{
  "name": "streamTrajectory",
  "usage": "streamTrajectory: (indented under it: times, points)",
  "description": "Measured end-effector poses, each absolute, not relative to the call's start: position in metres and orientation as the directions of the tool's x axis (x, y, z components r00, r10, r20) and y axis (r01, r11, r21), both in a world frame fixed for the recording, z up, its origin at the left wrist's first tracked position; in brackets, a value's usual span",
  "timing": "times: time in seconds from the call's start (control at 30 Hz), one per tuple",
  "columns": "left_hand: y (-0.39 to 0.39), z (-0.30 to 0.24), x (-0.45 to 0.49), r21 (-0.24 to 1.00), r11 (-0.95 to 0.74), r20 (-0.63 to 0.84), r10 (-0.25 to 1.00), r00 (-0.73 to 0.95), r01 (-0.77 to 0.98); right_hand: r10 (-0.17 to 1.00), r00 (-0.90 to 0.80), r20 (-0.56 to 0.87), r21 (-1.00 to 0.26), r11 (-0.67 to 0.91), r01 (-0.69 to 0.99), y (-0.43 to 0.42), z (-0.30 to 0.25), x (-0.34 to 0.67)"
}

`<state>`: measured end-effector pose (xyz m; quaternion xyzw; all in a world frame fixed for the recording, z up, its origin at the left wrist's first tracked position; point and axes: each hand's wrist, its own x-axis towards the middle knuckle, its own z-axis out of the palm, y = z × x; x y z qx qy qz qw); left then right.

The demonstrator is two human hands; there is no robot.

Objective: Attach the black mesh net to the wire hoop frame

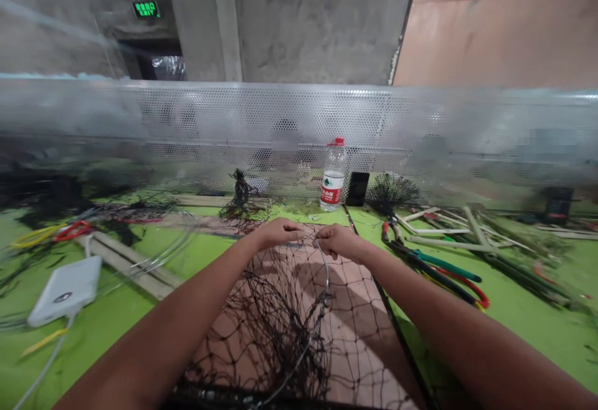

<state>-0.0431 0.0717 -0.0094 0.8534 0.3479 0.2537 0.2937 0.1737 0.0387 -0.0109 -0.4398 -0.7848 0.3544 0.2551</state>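
Okay so the thin wire hoop (326, 276) sits right under your hands, with black net mesh (275, 329) hanging off it and spread over a pinkish board (359, 341). Your right hand (339, 240) is curled closed, fingers bunched on the top of the wire. Your left hand (279, 233) is curled too, knuckles up, with only a small gap to the right hand, but I can't tell if it's pinching the mesh or just resting on it. Both forearms come in from the bottom corners, angled toward each other.

Around you on the green table (107, 335): a white power bank (64, 290) off left, a tangled clump of black netting (242, 201) ahead, then a water bottle (333, 174) and black phone (357, 189). Green- and red-handled pliers (434, 273) and wooden strips (467, 235) lie off right.
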Motion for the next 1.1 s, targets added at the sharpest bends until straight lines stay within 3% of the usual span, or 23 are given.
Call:
streamTrajectory:
  times: [0.17, 0.37, 0.53, 0.67, 0.8, 1.1]
  points:
    - [0.077, -0.019, -0.041, 0.608, -0.626, 0.264, 0.740, 0.618, 0.489, 0.889, -0.444, 0.113, -0.751, 0.369, 0.548, 0.036, -0.018, 0.171]
    - [0.070, -0.011, -0.038, 0.597, -0.697, 0.255, 0.633, 0.731, 0.396, 0.793, -0.518, 0.321, -0.578, 0.597, 0.557, 0.043, -0.020, 0.171]
    - [0.062, -0.007, -0.033, 0.545, -0.757, 0.278, 0.570, 0.773, 0.361, 0.750, -0.536, 0.388, -0.451, 0.661, 0.599, 0.050, -0.028, 0.172]
    - [0.059, -0.006, -0.034, 0.648, -0.698, 0.260, 0.579, 0.772, 0.305, 0.730, -0.531, 0.430, -0.336, 0.676, 0.656, 0.047, -0.026, 0.173]
    - [0.056, -0.005, -0.033, 0.721, -0.644, 0.242, 0.580, 0.778, 0.256, 0.703, -0.553, 0.448, -0.321, 0.703, 0.635, 0.043, -0.023, 0.172]
    - [0.064, -0.012, -0.029, 0.571, -0.700, 0.276, 0.656, 0.703, 0.429, 0.701, -0.562, 0.438, -0.346, 0.709, 0.614, 0.052, -0.038, 0.172]
